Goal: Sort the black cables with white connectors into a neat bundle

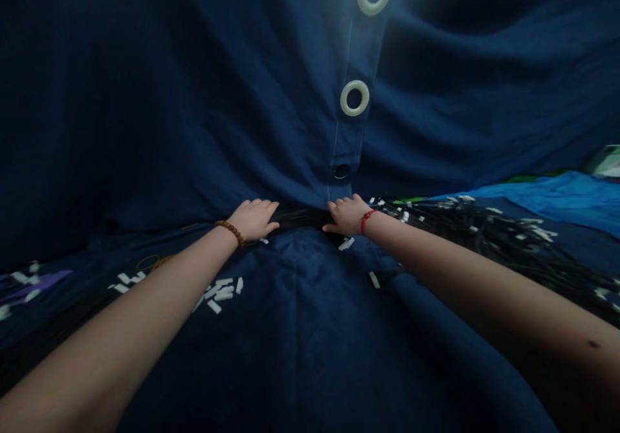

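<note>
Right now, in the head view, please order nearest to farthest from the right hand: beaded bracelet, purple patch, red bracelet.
1. Red bracelet, on the wrist of the right hand.
2. Beaded bracelet, on the wrist of the left hand.
3. Purple patch, far left.

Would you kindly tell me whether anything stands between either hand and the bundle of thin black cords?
Nothing visible does: the left hand and the right hand appear to rest on the bundle of thin black cords.
</note>
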`<state>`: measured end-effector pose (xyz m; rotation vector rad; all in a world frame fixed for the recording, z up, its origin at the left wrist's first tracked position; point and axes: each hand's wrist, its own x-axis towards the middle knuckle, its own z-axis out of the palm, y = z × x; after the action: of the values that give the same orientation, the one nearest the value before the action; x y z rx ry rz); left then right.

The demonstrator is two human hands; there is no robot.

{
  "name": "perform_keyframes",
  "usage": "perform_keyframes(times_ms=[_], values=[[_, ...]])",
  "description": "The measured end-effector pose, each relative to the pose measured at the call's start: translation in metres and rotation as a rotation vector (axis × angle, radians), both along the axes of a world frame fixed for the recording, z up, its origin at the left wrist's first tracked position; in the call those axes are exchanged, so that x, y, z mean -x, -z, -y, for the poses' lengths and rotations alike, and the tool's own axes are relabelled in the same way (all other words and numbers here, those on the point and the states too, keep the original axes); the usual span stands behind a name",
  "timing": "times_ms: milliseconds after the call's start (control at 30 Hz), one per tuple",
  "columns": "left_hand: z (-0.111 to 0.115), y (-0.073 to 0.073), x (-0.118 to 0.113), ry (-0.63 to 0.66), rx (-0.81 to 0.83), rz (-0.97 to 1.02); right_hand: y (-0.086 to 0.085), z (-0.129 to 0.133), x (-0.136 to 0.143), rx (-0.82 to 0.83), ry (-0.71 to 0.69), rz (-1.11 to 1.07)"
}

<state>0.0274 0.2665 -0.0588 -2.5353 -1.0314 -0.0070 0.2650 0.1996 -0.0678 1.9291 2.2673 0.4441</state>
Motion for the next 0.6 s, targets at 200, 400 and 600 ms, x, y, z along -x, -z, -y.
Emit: perform_keyframes(times_ms=[200,400,600], values=[[0.007,-0.004,-0.005,0.031,-0.012,-0.079,0.001,0.002,0.008,0.071,-0.057,-0.019],[0.006,-0.009,-0.013,0.026,-0.078,0.001,0.01,0.0,0.002,0.054,-0.036,-0.053],[-0.007,0.003,-0.014,-0.001,0.054,0.012,0.022,0.004,0.006,-0.002,-0.063,-0.04]])
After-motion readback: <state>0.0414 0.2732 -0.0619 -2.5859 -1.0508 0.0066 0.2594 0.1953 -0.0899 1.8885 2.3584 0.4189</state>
